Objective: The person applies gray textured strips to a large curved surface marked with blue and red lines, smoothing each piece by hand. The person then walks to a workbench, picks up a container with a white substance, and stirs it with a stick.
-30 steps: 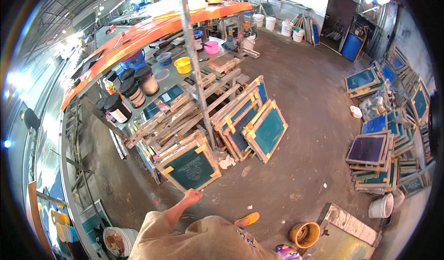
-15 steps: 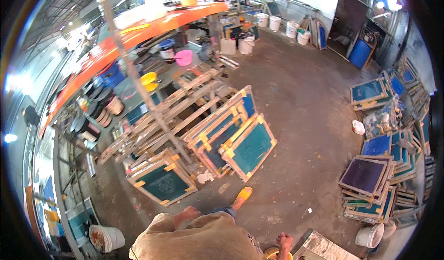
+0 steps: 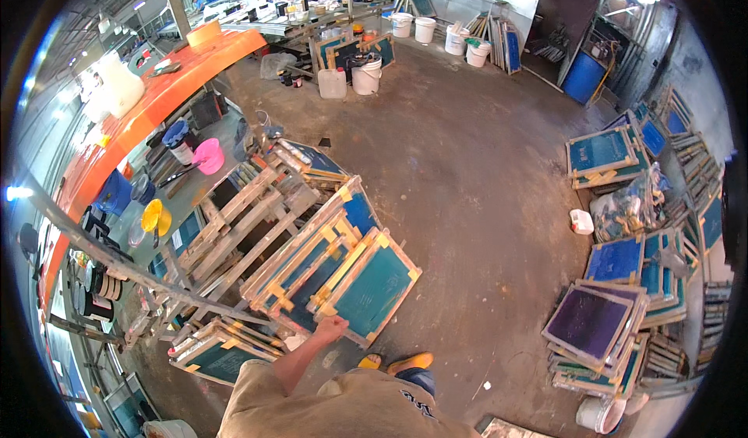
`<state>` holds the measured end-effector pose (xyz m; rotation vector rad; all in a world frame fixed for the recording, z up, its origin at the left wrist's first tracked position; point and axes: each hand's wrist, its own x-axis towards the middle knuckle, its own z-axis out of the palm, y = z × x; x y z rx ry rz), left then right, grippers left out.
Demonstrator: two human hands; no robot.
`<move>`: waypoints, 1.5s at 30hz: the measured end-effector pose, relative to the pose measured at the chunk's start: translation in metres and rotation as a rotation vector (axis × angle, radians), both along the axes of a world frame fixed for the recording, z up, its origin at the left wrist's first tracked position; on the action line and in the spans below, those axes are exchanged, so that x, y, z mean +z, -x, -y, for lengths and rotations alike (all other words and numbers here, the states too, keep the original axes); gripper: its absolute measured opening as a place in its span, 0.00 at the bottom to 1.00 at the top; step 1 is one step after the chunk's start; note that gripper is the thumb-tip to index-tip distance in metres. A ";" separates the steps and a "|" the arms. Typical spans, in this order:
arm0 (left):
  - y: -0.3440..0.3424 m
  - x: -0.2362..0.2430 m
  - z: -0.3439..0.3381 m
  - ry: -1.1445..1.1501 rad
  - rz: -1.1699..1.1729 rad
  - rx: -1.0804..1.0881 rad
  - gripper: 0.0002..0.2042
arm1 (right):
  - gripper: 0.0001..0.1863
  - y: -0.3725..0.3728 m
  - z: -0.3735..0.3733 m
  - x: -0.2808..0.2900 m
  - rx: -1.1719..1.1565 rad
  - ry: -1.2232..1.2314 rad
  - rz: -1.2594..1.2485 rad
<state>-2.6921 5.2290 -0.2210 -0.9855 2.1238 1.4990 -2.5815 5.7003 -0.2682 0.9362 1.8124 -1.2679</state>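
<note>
My left hand (image 3: 330, 328) is closed in front of the lower-left corner of a teal screen frame (image 3: 370, 286) with tan wooden edges and yellow tape; I cannot tell whether it touches it or holds anything. The frame leans with other screens (image 3: 300, 274) against a wooden rack (image 3: 226, 235). A lower group of screens (image 3: 234, 360) sits just left of my arm. My feet in yellow sandals (image 3: 413, 362) are on the brown floor below. My right hand is not in view.
An orange-topped table (image 3: 86, 169) stands left, with buckets (image 3: 207, 155) below and a metal post (image 3: 101, 255) nearby. Stacked screens (image 3: 588, 321) and a white jug (image 3: 580, 221) line the right. Pails (image 3: 425, 29) and a blue drum (image 3: 583, 76) stand at the back.
My view has moved forward along the rack, beside the teal screen. My left hand has swung back, then forward again. My right hand, visible half a second ago, has left the view.
</note>
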 end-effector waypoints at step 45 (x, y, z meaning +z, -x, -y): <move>0.718 0.015 0.160 0.142 -0.061 0.718 0.19 | 0.13 1.079 0.225 -0.038 0.864 -0.138 -0.012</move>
